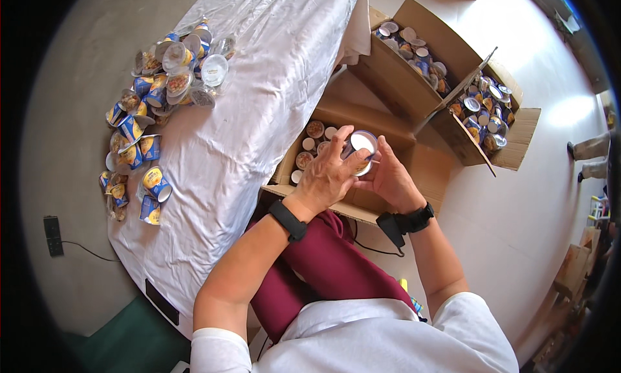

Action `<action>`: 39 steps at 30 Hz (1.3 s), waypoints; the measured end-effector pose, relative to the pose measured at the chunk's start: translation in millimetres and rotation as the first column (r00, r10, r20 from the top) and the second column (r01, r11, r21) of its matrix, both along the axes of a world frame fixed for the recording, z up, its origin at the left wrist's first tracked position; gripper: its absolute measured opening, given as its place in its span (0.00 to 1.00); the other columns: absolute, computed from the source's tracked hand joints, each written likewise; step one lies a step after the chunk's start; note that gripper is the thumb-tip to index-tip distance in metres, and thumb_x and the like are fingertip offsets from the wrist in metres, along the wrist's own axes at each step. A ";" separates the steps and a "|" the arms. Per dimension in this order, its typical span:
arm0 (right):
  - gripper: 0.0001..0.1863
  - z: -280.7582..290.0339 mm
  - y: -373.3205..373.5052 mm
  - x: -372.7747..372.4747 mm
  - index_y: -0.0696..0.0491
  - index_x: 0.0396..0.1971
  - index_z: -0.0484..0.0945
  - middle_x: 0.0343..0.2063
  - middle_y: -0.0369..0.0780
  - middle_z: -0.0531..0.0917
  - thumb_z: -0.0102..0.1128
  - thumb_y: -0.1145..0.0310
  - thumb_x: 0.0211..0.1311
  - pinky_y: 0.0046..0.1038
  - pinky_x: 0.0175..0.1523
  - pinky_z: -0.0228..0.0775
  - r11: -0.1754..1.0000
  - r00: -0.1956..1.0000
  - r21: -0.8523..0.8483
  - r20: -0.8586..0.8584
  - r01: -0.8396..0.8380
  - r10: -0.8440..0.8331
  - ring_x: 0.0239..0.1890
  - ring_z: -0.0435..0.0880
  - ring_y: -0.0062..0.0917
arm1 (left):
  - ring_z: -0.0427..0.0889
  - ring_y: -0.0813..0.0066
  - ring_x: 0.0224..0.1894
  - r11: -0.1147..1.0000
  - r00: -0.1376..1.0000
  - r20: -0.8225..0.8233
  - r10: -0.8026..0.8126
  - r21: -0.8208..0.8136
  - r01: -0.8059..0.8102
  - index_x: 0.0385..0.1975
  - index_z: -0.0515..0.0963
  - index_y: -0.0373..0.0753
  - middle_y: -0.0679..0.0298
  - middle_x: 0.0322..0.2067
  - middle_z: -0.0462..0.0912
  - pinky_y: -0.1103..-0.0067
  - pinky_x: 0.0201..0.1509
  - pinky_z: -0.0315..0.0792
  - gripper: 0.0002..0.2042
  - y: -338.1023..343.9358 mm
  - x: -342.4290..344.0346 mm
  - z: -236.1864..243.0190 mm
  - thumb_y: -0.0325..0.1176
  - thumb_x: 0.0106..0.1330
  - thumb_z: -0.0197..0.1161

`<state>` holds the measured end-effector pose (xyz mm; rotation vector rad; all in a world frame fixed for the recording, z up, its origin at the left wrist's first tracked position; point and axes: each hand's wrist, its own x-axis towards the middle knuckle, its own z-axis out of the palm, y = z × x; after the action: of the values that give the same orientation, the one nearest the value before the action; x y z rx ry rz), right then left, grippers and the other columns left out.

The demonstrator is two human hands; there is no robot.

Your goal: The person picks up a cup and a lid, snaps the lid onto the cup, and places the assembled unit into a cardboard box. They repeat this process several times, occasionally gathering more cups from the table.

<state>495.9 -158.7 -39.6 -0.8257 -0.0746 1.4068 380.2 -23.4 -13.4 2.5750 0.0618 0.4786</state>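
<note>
As two hands share one blue-and-white cup, an open carton lies below

While the left hand [326,177] curls around the left side of the blue-and-white cup [363,142], the right hand [396,184] meets it from the right, so the cup sits between them, just ahead of both wrists. Left thumb and fingers are bent against its wall; right thumb and fingers close on the opposite side, more loosely arched. How firmly each presses cannot be told.

Held this way, the cup turns a round white end up toward the head, its long axis roughly upright with a slight lean. Whether that end is base or lid is hard to tell.

Below the hands, the open cardboard carton [374,118] stands beside the white-draped table [239,127]. Packed cups [303,159] line its left part, some showing white ends, others clear tops over food pieces; they lie lower than the held cup and to its left, so the left hand is the nearer one. It is also nearer to the heap of lidded cups [156,95], well apart on the table's far left. Beyond the right hand's side stand a far carton [388,82] and a right-hand carton [462,140], both holding jumbled cups.
</note>
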 end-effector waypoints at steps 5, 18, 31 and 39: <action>0.24 -25.4 22.4 9.2 0.53 0.54 0.69 0.46 0.37 0.78 0.47 0.51 0.68 0.28 0.46 0.76 0.985 0.985 0.053 0.037 0.166 -0.168 0.46 0.78 0.23 | 0.75 0.63 0.51 0.839 0.990 -0.080 -0.116 -0.541 0.055 0.56 0.69 0.43 0.56 0.53 0.71 0.74 0.55 0.71 0.26 31.0 14.2 -17.3 0.22 0.54 0.62; 0.23 -122.8 56.9 35.8 0.53 0.57 0.66 0.45 0.37 0.77 0.53 0.61 0.65 0.28 0.48 0.74 0.961 0.972 -0.243 0.220 0.133 -0.079 0.46 0.78 0.21 | 0.76 0.73 0.46 0.632 0.890 -0.446 0.093 -0.664 -0.398 0.55 0.69 0.31 0.60 0.46 0.77 0.78 0.50 0.72 0.25 75.5 52.8 -165.6 0.37 0.61 0.64; 0.27 -264.5 70.8 64.7 0.55 0.61 0.62 0.56 0.40 0.70 0.49 0.70 0.60 0.32 0.55 0.69 0.908 0.988 -0.419 0.147 0.030 0.035 0.55 0.71 0.28 | 0.72 0.82 0.39 0.191 0.730 -0.632 -0.261 -0.775 -0.603 0.66 0.54 0.38 0.64 0.41 0.74 0.80 0.39 0.72 0.28 73.8 54.2 -272.0 0.23 0.64 0.52; 0.24 -325.7 76.7 62.5 0.50 0.60 0.65 0.52 0.38 0.73 0.48 0.71 0.62 0.35 0.50 0.69 0.807 0.973 -0.586 0.217 0.066 0.078 0.53 0.70 0.29 | 0.57 0.63 0.67 0.076 0.613 -0.738 -0.281 -0.654 -0.753 0.67 0.51 0.37 0.56 0.67 0.53 0.63 0.64 0.58 0.30 86.5 40.9 -289.8 0.25 0.63 0.48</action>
<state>558.4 -82.0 -365.3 -1.5135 0.1978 1.3444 421.1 63.1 -303.2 1.0620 0.9071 -0.5113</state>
